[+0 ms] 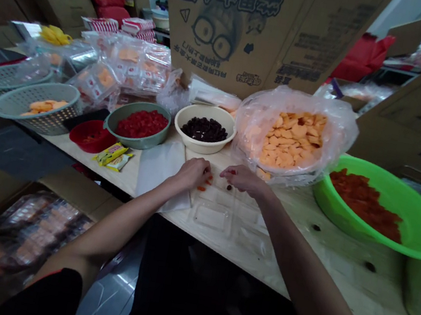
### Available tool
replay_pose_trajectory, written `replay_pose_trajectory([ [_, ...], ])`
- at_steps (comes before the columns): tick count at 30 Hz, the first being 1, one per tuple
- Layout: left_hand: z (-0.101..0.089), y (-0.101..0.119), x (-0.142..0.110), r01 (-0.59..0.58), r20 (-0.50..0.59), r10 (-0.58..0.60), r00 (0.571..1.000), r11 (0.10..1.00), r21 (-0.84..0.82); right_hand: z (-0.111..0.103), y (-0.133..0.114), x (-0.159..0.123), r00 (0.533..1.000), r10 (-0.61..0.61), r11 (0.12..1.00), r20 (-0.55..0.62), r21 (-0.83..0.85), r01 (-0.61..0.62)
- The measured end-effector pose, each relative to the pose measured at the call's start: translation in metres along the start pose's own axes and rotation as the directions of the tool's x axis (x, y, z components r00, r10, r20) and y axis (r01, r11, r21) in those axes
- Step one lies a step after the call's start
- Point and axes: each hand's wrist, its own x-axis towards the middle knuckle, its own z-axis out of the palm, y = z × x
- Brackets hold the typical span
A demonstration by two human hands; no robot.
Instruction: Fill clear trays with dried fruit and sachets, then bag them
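Over the clear plastic trays in the middle of the table, both hands work close together. My left hand has its fingers curled and pressed together; what they hold, if anything, is hidden. Beneath its fingertips lie small orange-red pieces in a tray. My right hand pinches at the left end of its fingers, where a small red piece shows. Just below it sits a dark round piece. Behind the hands stands a cream bowl of dark pieces.
At the right are an open plastic bag of orange slices and a green basin of red-orange pieces. To the left stand a grey-green bowl of red pieces, a red bowl, yellow packets and a basket. A carton rises behind.
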Motion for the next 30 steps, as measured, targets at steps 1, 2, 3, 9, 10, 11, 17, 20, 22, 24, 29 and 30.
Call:
replay_pose_trajectory([
  [1, -0.002, 0.001, -0.004, -0.009, 0.048, 0.009, 0.999, 1.0, -0.004, 0.001, 0.002, 0.001, 1.0, 0.009, 0.998, 0.005, 0.059, -0.01],
  [2, -0.004, 0.001, -0.009, -0.021, 0.111, 0.021, 0.994, 1.0, -0.003, 0.002, 0.004, 0.002, 1.0, 0.023, 0.993, -0.001, 0.119, -0.023],
  [3, -0.006, 0.001, -0.014, -0.032, 0.175, 0.031, 0.984, 0.999, 0.001, 0.003, 0.005, 0.003, 0.999, 0.04, 0.984, -0.014, 0.175, -0.037],
  [9, -0.007, 0.002, -0.021, -0.039, 0.202, 0.039, 0.979, 0.999, -0.007, -0.004, 0.01, 0.007, 0.989, 0.126, 0.892, -0.072, 0.445, -0.081],
  [10, -0.006, 0.004, -0.016, -0.037, 0.155, 0.041, 0.987, 0.999, -0.032, -0.007, 0.009, 0.005, 0.988, 0.136, 0.861, -0.068, 0.502, -0.084],
  [11, -0.006, 0.006, -0.011, -0.04, 0.097, 0.046, 0.994, 0.998, -0.057, -0.01, 0.008, 0.002, 0.988, 0.143, 0.827, -0.062, 0.556, -0.085],
  [17, 0.008, 0.024, 0.029, -0.153, 0.004, 0.154, 0.988, 0.988, -0.031, -0.022, 0.006, -0.024, 0.989, 0.147, 0.641, -0.006, 0.763, -0.09],
  [20, 0.014, 0.03, 0.039, -0.178, -0.008, 0.178, 0.984, 0.984, -0.024, -0.026, 0.017, -0.037, 0.989, 0.145, 0.581, 0.011, 0.808, -0.094],
  [22, 0.016, 0.034, 0.041, -0.209, 0.015, 0.209, 0.978, 0.978, -0.01, -0.03, 0.03, -0.043, 0.99, 0.136, 0.551, 0.032, 0.828, -0.103],
  [24, 0.018, 0.04, 0.041, -0.233, 0.054, 0.233, 0.971, 0.972, 0.002, -0.036, 0.045, -0.049, 0.99, 0.13, 0.544, 0.057, 0.831, -0.119],
  [29, 0.025, 0.06, 0.041, -0.222, -0.012, 0.221, 0.975, 0.974, -0.051, -0.046, 0.075, -0.065, 0.985, 0.167, 0.801, -0.052, 0.589, -0.105],
  [30, 0.027, 0.065, 0.043, -0.216, -0.032, 0.214, 0.976, 0.973, -0.084, -0.046, 0.078, -0.068, 0.983, 0.171, 0.867, -0.065, 0.483, -0.119],
])
